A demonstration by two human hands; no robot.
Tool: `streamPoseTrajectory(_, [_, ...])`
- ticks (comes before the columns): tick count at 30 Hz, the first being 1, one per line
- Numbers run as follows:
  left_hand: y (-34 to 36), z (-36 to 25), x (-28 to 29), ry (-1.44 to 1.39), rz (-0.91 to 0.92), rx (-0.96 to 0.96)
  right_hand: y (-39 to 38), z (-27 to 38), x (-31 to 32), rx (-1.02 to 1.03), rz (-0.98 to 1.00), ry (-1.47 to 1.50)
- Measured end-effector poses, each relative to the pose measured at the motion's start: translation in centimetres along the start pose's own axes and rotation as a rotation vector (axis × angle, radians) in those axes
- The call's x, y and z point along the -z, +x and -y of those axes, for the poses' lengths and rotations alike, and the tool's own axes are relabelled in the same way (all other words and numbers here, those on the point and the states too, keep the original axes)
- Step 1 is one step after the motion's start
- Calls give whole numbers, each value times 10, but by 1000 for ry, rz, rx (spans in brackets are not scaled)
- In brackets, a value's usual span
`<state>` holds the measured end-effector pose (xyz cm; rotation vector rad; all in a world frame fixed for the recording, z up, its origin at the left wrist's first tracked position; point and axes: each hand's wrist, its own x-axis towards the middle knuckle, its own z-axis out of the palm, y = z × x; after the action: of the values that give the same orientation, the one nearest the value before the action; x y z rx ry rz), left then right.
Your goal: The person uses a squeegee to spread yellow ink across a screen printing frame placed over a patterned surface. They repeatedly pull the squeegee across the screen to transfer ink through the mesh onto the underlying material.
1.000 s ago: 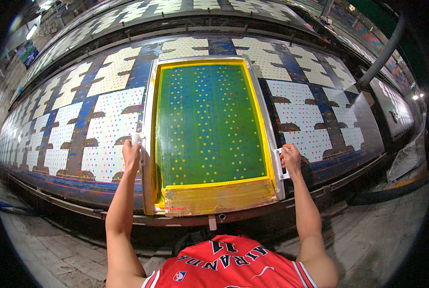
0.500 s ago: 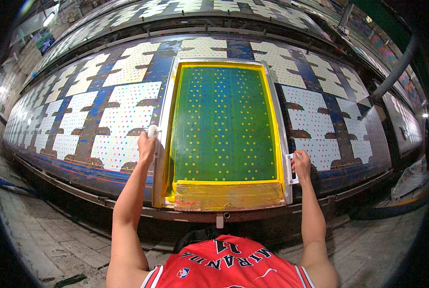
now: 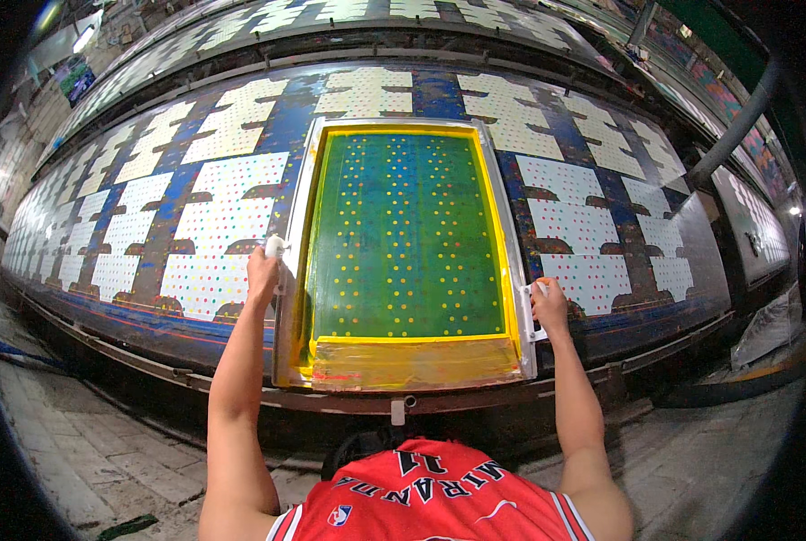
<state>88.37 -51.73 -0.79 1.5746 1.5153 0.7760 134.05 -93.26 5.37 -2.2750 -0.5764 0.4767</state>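
A large silk screen printing frame point(image 3: 506, 243) with light metal sides lies over the table in front of me. Its mesh point(image 3: 403, 234) is green and blue with rows of small yellow and orange dots, bordered in yellow. Brown tape point(image 3: 412, 362) covers the near end. My left hand point(image 3: 263, 273) is closed around a white handle point(image 3: 276, 246) on the left side. On the right side, my right hand point(image 3: 550, 304) grips another white handle point(image 3: 529, 316). What lies directly beneath the frame is mostly hidden.
White cut pieces with coloured dots point(image 3: 213, 236) lie in rows across the long blue-stained table point(image 3: 290, 126). A metal rail point(image 3: 209, 379) runs along its near edge. More tables stand behind. At the right are a grey pipe point(image 3: 736, 126) and clear plastic sheeting point(image 3: 768, 329).
The frame's far edge has come slightly down and nearer against the table. Both hands keep their hold on the handles. The whole view has shifted a little.
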Motion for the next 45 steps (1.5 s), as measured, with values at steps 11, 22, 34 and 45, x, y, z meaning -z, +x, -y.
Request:
streamPoseTrajectory(11, [-15,-27,13,-80,133,128,-154,99,-32,1176,641,-239])
streamPoseTrajectory(22, [4,-1,6,-20,123,78,-173,128,-58,1106,626,-673])
streamPoseTrajectory(34, [3,-10,11,-34,127,29,-162,173,-96,815,336,-770])
streamPoseTrajectory(45, [3,-15,9,94,120,47,-193,136,-103,1013,286,-617])
